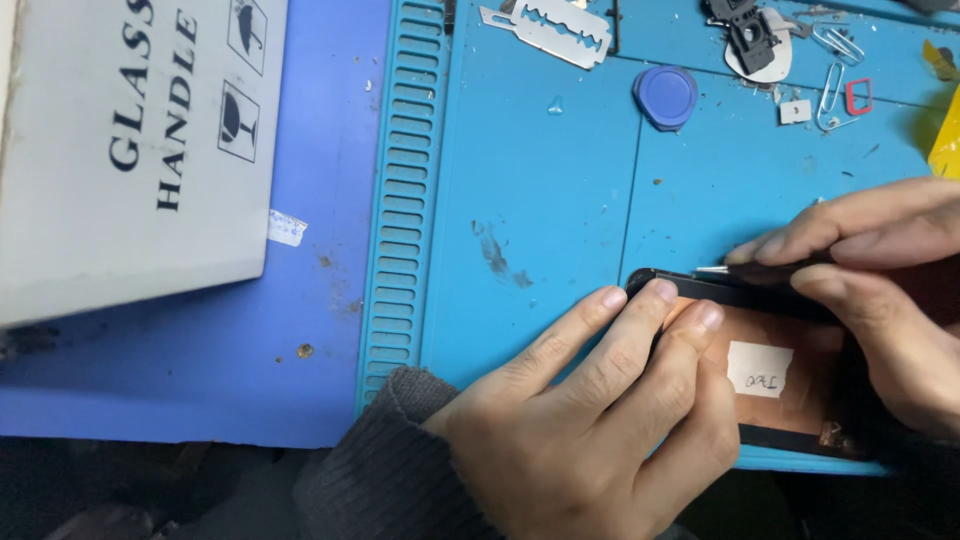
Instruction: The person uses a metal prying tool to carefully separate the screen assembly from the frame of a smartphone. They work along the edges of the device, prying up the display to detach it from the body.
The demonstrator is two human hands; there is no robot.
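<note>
A flat black-framed phone part point(790, 345) with a copper-coloured back and a small white sticker point(759, 369) lies on the blue work mat point(540, 200) at the lower right. My left hand point(590, 430) presses down on its left end with the fingers spread flat. My right hand point(880, 290) pinches a thin metal-tipped tool point(725, 270) whose point rests on the part's upper edge. The right end of the part is hidden under my right hand.
A white cardboard box point(130, 150) stands at the upper left. A razor blade point(555, 28), a round blue cap point(665, 97), paper clips point(835, 70), a small black component point(752, 38) and a yellow item point(945, 150) lie along the mat's far edge.
</note>
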